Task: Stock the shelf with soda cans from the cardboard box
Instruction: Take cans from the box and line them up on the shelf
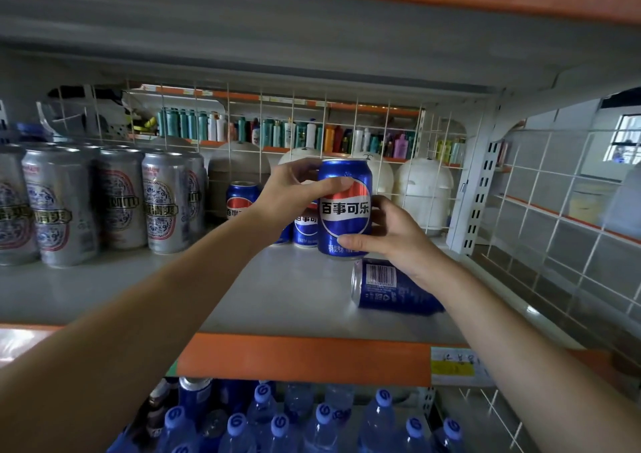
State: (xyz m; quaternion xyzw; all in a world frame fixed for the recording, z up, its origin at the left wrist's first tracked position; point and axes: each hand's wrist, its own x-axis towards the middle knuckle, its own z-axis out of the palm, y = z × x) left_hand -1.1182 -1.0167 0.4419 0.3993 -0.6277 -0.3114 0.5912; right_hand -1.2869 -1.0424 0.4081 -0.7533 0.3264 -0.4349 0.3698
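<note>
An upright blue soda can [345,206] is held just above the grey shelf [270,289], with both hands on it. My left hand [295,189] grips its upper part, thumb across the front. Lower down, my right hand [392,237] grips the same can, thumb near its base. Another blue soda can [388,288] lies on its side on the shelf under my right wrist, barcode up. Further back stand more upright blue cans: one [241,199] at the left and one [305,230] partly hidden behind the held can. The cardboard box is out of view.
Several silver beer cans [118,199] stand in rows on the shelf's left. A white wire grid [399,133] closes the back, and another grid the right side. The orange shelf edge [305,359] runs in front. Water bottles [322,425] fill the shelf below.
</note>
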